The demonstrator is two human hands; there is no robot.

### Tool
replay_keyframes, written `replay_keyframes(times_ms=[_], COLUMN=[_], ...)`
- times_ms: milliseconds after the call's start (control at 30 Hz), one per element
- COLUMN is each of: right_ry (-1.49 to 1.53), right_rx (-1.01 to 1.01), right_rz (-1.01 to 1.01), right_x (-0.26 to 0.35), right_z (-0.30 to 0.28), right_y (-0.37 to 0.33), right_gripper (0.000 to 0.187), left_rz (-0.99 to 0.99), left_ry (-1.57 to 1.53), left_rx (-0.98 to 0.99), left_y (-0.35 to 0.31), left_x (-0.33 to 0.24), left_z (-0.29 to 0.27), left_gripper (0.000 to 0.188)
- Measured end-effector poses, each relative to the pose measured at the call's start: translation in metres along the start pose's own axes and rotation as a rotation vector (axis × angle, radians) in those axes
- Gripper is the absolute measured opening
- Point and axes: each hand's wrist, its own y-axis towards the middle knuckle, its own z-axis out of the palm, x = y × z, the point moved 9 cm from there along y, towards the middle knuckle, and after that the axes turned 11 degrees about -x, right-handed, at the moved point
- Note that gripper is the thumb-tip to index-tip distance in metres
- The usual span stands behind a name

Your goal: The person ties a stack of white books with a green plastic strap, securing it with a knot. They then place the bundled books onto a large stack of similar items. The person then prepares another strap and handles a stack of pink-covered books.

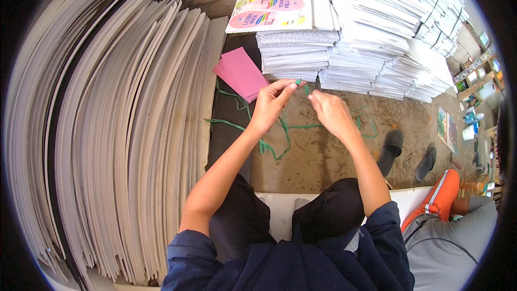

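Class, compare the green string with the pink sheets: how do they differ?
The green string is thin and loosely curving; the pink sheets are flat and rectangular. The left hand and right hand pinch the string; the sheets lie in an overlapping pile. Both look plain-coloured.

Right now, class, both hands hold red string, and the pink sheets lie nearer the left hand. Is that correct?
The colour is wrong: the head view shows green string, not red. The left hand and right hand do hold it, and the pink sheets lie nearer the left hand.
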Motion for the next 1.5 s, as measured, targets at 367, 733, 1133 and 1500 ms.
replay_keyframes(times_ms=[367, 733, 1133, 1500], right_ry=[0.147, 0.753, 0.548, 0.063], right_rx=[0.046, -0.056, 0.047, -0.376], right_rz=[0.109, 0.23, 0.141, -0.334], right_x=[0.006, 0.01, 0.016, 0.064], right_z=[0.002, 0.005, 0.005, -0.037], right_y=[0.005, 0.005, 0.002, -0.001], right_gripper=[0.02, 0.05, 0.051, 0.043], left_rz=[0.674, 0.138, 0.172, -0.607], left_ry=[0.544, 0.093, 0.306, -0.201], left_rx=[-0.008, -0.004, 0.148, 0.275], left_y=[-0.023, -0.001, 0.002, -0.014], left_x=[-0.037, 0.013, 0.009, 0.054], left_z=[0.021, 0.001, 0.001, 0.008], left_gripper=[0.017, 0.024, 0.02, 0.014])
